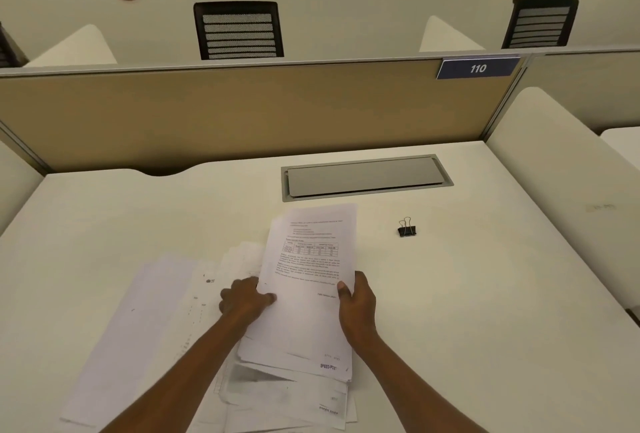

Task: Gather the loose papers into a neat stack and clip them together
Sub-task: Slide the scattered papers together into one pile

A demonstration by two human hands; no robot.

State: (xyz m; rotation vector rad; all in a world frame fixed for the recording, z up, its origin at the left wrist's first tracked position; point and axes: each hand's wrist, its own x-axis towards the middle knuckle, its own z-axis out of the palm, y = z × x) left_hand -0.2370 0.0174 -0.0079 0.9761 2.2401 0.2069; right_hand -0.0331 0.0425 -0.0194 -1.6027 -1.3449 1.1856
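Both hands hold a bundle of printed white sheets (308,280) over the near middle of the desk. My left hand (244,299) grips its left edge, thumb on top. My right hand (356,304) grips its right edge. The bundle's sheets are slightly fanned at the top. Under and left of it lie more loose papers (145,328), spread unevenly toward the near edge. A black binder clip (407,228) with silver handles sits alone on the desk, to the right of and beyond the bundle.
The white desk (485,294) has a grey cable hatch (363,178) behind the papers and a tan partition (242,113) at the back. White side dividers stand left and right. Black chairs show beyond the partition.
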